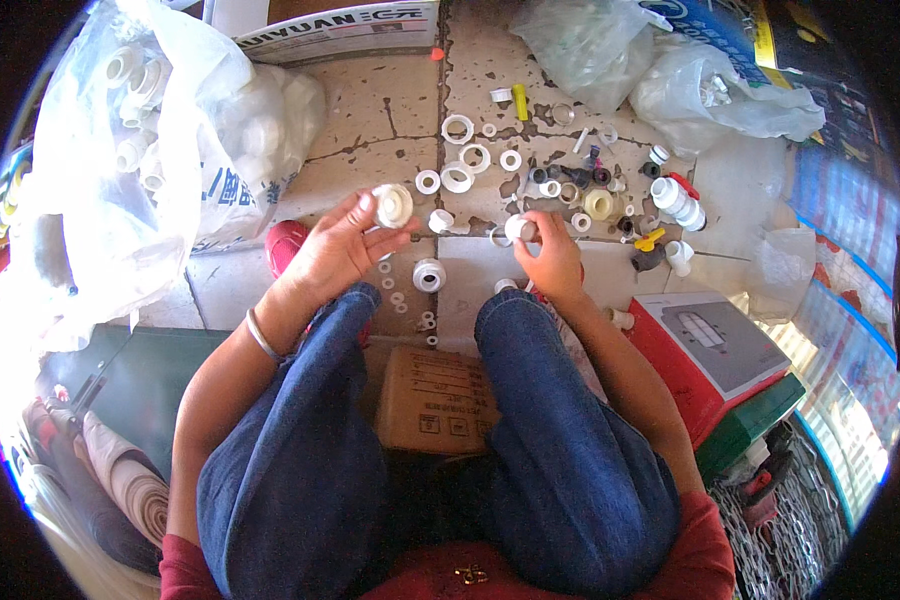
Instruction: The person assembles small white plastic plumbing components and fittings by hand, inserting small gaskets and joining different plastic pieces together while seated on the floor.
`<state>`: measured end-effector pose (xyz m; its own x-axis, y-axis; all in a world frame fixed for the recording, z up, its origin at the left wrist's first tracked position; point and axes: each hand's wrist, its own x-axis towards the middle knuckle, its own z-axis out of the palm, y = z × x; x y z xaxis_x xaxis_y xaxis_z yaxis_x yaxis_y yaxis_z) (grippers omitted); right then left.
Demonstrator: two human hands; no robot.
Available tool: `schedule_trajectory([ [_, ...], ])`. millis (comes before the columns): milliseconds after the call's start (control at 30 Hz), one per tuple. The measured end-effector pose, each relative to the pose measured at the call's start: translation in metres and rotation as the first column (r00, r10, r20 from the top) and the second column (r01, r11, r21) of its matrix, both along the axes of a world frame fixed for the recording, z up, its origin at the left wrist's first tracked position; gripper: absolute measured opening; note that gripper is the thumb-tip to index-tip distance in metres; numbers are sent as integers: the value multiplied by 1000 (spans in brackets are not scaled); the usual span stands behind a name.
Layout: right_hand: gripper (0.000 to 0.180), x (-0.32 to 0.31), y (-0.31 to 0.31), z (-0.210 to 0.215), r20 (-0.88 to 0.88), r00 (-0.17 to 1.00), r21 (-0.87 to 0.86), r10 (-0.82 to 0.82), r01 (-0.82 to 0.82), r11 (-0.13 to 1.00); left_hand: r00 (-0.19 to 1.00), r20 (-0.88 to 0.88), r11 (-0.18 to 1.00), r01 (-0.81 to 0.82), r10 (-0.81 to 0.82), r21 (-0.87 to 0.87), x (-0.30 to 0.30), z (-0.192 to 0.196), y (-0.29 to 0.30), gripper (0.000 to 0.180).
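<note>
My left hand [340, 245] holds a white ringed plastic pipe fitting [393, 205] between thumb and fingers, its round opening facing up. In my right hand [553, 258] a small white plastic cap [519, 228] is pinched at the fingertips. The two pieces are apart, held above the tiled floor. Between the hands lie a short white fitting [441, 220] and a wider round white fitting [429, 275]. Several small white rings [398, 300] lie in a line by my left knee.
Loose white rings [457, 178] and dark, white and yellow fittings [599, 205] spread ahead. A clear bag of white fittings [150, 150] stands left, other plastic bags [710, 95] far right. A cardboard box [438, 400] sits between my legs, a red box [705, 350] at right.
</note>
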<state>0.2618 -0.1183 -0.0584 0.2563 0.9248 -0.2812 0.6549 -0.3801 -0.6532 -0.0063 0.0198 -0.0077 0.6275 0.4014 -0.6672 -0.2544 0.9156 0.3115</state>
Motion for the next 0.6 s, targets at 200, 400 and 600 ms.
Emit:
schedule_trajectory([
  [200, 37, 10, 23, -13, 306, 933, 147, 187, -240, 960, 984, 51, 985, -170, 171, -28, -13, -6, 14, 43],
  [400, 28, -9, 85, -1, 324, 858, 275, 397, -488, 829, 987, 121, 991, -111, 101, 74, -6, 6, 16, 43],
  [600, 24, -46, 63, -22, 292, 612, 200, 735, -790, 579, 993, 94, 996, -77, 72, 51, 0, 2, 11, 41],
])
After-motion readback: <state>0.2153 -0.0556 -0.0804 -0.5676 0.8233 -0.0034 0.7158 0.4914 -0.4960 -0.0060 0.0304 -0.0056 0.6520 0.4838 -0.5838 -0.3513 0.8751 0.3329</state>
